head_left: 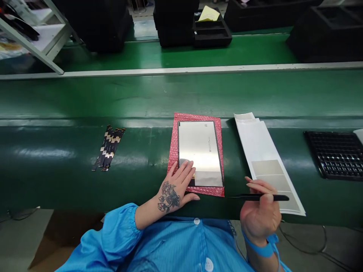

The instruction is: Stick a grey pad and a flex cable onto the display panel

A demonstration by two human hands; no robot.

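My left hand [177,185] lies flat with its fingers stretched over the lower left corner of a flat display panel [198,147], silvery on its upper face with a dark rim. Beneath the panel is a pink bubble-wrap sheet [173,145], sticking out on every side. My right hand [262,207] is closed around a pair of black tweezers [279,197], whose thin tip points left, toward the sheet's lower right corner. Beside that hand, a stack of white backing sheets [252,139] with grey rectangular stickers [268,168] lies slanted on the bench.
Several dark flex cables [109,147] lie bunched at the left. A black compartment tray [337,155] sits at the right on the green bench [70,181]. Behind the pale rail [170,71] stand black boxes [177,22] and a tray with a yellow paper [209,14].
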